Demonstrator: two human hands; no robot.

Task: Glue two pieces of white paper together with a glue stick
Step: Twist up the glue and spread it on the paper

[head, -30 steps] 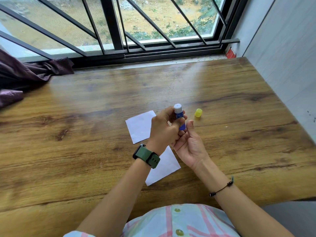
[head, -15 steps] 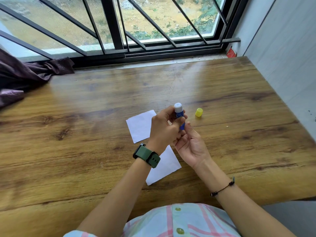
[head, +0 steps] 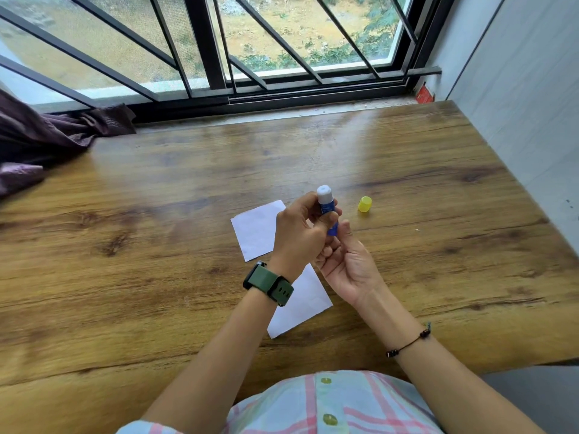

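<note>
My left hand (head: 299,233) grips an uncapped blue glue stick (head: 326,202) upright above the table, its white glue tip showing at the top. My right hand (head: 347,264) holds the stick's bottom end between thumb and fingers, palm turned up. The yellow cap (head: 364,204) stands on the wood just right of the stick. One white paper (head: 255,230) lies on the table left of my hands. A second white paper (head: 302,303) lies nearer to me, partly hidden under my left wrist.
The wooden table (head: 156,277) runs to a barred window at the back and a grey wall on the right. A dark purple cloth (head: 47,142) is bunched at the far left. A small red object (head: 424,95) sits in the back right corner.
Both hands have stayed in place on the glue stick, with only slight shifts of the right fingers at its base. The cap and papers have not moved.
</note>
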